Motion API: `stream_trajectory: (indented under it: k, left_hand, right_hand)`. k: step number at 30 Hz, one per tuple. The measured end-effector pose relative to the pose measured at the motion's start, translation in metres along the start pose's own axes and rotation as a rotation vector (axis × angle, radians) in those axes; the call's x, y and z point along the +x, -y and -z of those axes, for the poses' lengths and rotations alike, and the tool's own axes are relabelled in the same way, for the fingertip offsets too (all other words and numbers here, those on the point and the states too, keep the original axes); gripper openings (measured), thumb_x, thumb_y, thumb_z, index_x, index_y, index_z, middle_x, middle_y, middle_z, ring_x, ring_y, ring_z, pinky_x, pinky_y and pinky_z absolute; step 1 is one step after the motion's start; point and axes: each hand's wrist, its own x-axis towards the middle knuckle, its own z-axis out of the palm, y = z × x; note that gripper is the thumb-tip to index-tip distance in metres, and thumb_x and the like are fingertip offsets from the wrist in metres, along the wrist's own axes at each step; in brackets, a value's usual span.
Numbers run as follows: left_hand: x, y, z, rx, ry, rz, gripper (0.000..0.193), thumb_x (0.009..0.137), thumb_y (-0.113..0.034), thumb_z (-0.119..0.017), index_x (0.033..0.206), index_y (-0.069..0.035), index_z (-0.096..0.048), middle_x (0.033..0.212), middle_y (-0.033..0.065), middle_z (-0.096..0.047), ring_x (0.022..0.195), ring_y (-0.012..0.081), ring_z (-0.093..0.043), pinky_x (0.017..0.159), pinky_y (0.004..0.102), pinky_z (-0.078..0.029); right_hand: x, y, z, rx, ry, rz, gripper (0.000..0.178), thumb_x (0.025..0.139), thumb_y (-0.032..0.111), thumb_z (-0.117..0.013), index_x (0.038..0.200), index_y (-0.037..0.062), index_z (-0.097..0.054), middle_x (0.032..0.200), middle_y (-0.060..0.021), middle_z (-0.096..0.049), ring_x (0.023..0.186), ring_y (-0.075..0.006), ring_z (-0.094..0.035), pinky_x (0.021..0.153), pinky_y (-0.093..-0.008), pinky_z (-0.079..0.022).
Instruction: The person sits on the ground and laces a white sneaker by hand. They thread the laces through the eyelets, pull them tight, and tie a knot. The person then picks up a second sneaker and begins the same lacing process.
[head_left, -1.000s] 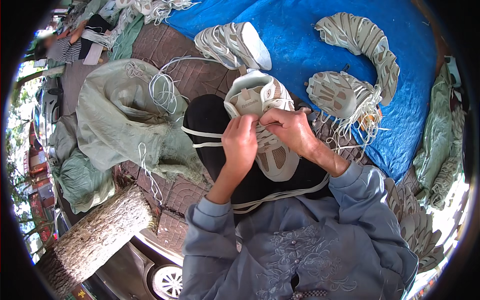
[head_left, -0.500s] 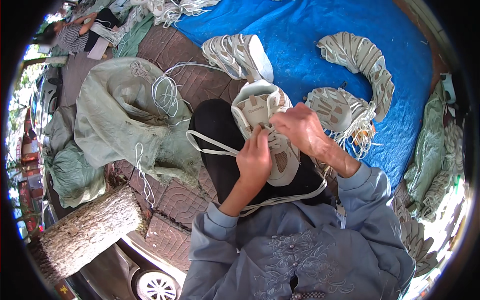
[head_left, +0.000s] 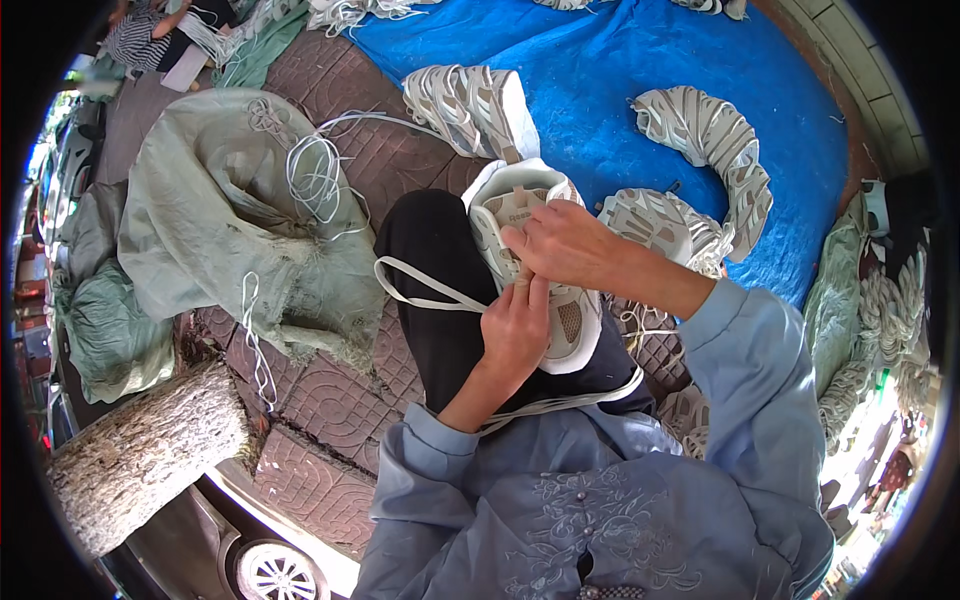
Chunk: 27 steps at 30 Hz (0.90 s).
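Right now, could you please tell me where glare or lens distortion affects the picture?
Head view: bright light washes out parts of the lower-right rim; in the head view, the block edging at upper right bows with the fisheye lens; same head view: the left hand, right hand and shoe look clearly lit and fairly sharp.

Daylight is bright, glare whitens the lower right, and the rim warps.

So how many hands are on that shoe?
2: on the shoe, the left hand is nearer the toe and the right hand nearer the tongue.
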Motion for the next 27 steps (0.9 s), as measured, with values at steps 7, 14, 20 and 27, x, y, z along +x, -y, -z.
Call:
stream_trajectory:
  k: [7, 14, 20, 27]
  left_hand:
    - [0.001, -0.012, 0.006, -0.016, 0.0, 0.043, 0.031, 0.071, -0.005, -0.058, 0.102, -0.002, -0.052, 0.091, 0.0129, -0.059, 0.064, 0.0258, -0.059, 0.052, 0.0322, -0.048]
    - [0.005, -0.021, 0.022, 0.109, 0.155, -0.181, 0.028, 0.067, -0.01, -0.055, 0.092, 0.002, -0.052, 0.082, 0.0124, -0.055, 0.066, 0.02, -0.053, 0.058, 0.0294, -0.045]
    - [0.013, -0.017, 0.049, 0.043, 0.332, -0.693, 0.026, 0.065, -0.01, -0.054, 0.09, -0.001, -0.054, 0.077, 0.0099, -0.052, 0.073, 0.0237, -0.05, 0.071, 0.0355, -0.042]
    - [0.047, 0.033, 0.041, 0.093, -0.027, -0.265, 0.021, 0.06, -0.008, -0.055, 0.078, 0.0, -0.056, 0.082, 0.0107, -0.05, 0.09, 0.0259, -0.049, 0.076, 0.0386, -0.041]
  right_hand:
    - [0.012, -0.01, 0.007, -0.131, 0.049, 0.263, 0.015, 0.062, 0.016, -0.056, 0.068, 0.0043, -0.048, 0.055, -0.0036, -0.05, 0.053, -0.0169, -0.053, 0.047, -0.0294, -0.04]
    - [0.002, -0.009, 0.02, -0.258, 0.071, 0.198, 0.01, 0.061, 0.014, -0.054, 0.065, 0.006, -0.049, 0.056, -0.0029, -0.049, 0.054, -0.0155, -0.051, 0.046, -0.0275, -0.036]
    - [-0.01, -0.03, 0.03, 0.035, -0.151, -0.014, 0.011, 0.056, 0.007, -0.057, 0.067, 0.0062, -0.052, 0.063, -0.0037, -0.052, 0.061, -0.0186, -0.052, 0.053, -0.03, -0.042]
    - [0.0, -0.013, 0.014, 0.126, -0.112, -0.042, 0.009, 0.06, 0.009, -0.057, 0.068, 0.0067, -0.054, 0.064, -0.0043, -0.055, 0.066, -0.0192, -0.055, 0.057, -0.0324, -0.046]
